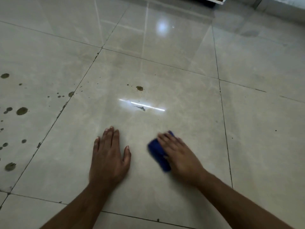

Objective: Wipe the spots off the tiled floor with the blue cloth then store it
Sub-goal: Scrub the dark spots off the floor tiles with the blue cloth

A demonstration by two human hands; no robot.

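Glossy beige tiled floor (181, 80), large square tiles divided by dark grout lines, with ceiling light reflected as a round glare far off and a thin bright streak near the centre. White furniture edge (216, 0) at the top of the view, mostly cut off.

Left hand (109, 156) laid flat, palm down on the central tile, fingers (109, 135) straight and pressed close together, thumb set apart to the side.

Right hand (179, 154) pressed palm down on top of the blue cloth (157, 153), fingers extended and lightly spread over it; motion-blurred. Cloth bunched under the palm, in contact with the same central tile, just beside the left hand – not touching it.

Brown spots (22, 111) scattered over the tile to the left, well apart from both hands. One larger spot (139, 88) with small flecks on the central tile, beyond the hands. Small dark mark (140, 107) within the bright streak – nature not discernible.
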